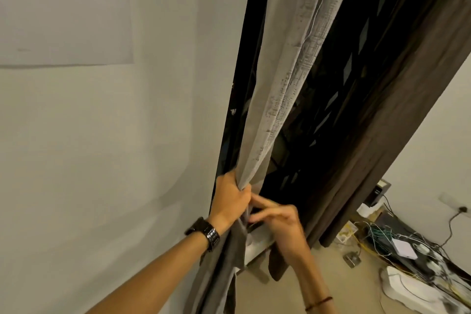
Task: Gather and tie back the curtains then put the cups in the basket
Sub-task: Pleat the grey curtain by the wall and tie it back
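My left hand squeezes grey curtain into 1 tight bunch beside dark window, so cloth stays put for tying. My right hand reaches in, fingers straight, tips right by bunch just under left fist, ready to wrap it. No tie seen in them. Brown curtain hangs loose, well apart. Cups, basket not in view

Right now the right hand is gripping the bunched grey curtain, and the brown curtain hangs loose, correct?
Not quite: the head view shows the left hand gripping the bunched grey curtain. The brown curtain does hang loose.
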Available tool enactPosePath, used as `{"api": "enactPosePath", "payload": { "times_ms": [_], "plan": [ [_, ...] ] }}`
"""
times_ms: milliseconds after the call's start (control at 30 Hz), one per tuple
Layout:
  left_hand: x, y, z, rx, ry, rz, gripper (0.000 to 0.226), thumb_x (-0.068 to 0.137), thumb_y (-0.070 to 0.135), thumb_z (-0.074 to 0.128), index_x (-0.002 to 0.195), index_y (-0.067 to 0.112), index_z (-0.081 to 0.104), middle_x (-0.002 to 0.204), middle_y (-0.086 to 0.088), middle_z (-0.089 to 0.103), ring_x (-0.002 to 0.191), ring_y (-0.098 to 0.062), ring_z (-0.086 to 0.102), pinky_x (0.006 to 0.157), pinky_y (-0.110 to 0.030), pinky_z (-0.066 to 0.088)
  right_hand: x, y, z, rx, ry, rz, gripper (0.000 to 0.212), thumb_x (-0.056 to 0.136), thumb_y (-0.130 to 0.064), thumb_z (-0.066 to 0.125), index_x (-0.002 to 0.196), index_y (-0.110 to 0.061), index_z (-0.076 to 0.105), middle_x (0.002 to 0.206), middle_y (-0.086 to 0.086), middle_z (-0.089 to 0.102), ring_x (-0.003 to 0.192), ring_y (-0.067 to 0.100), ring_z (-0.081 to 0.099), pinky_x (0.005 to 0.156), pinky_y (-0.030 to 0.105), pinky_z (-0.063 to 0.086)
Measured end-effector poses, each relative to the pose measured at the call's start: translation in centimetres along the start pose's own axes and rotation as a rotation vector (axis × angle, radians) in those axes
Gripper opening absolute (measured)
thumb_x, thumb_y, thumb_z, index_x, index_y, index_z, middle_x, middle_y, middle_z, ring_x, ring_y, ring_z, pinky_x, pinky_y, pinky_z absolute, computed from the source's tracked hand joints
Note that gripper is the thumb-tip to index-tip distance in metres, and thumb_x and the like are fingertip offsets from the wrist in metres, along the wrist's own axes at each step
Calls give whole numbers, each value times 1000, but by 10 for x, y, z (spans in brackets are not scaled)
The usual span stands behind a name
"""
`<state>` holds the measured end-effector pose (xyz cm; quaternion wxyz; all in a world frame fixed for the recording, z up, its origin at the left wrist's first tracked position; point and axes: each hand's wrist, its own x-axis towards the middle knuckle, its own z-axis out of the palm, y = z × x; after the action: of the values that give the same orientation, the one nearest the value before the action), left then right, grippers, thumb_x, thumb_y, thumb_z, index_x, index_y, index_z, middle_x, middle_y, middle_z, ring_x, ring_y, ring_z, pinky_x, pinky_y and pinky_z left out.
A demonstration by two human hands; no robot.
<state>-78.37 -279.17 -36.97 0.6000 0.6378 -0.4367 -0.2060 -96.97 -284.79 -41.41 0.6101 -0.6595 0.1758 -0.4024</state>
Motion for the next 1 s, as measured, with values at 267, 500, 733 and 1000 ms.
{"api": "enactPosePath", "payload": {
  "times_ms": [267, 500, 733, 1000],
  "plan": [
    [9, 6, -12, 133, -192, -30, 13, 91, 0, 57, 97, -8, 65, 85, -18, 65, 76, -30, 64, 68, -42, 58, 116, -24, 7, 50, -139, 520, 33, 108, -15, 46, 138, -11, 59, 133, 14, 67, 121, 31, 66, 95, 44, 57],
    [12, 7, -37, 115, -152, -33, 16, 97, -1, 56, 111, 5, 60, 97, -10, 63, 85, -17, 61, 71, -21, 54, 119, -13, -13, 171, -372, 553, 40, 84, -2, 72, 123, -8, 66, 128, 17, 65, 121, 36, 61, 105, 60, 47],
    [6, 2, -29, 143, -134, 55, 20, 90, 5, 67, 109, 5, 61, 92, -6, 61, 77, -19, 59, 70, -30, 55, 114, -25, 19, -55, -81, 383, 22, 101, 0, 56, 102, -9, 76, 101, 12, 77, 96, 27, 73, 78, 41, 63],
    [-2, -20, -16, 578, 104, -67, 67, 87, 72, 63, 123, 16, 53, 107, -4, 58, 90, -29, 65, 76, -45, 60, 96, -6, 46, -461, 584, 211, 16, 94, -8, 66, 78, -11, 67, 79, 3, 70, 75, 15, 67, 74, 46, 63]
  ]
}}
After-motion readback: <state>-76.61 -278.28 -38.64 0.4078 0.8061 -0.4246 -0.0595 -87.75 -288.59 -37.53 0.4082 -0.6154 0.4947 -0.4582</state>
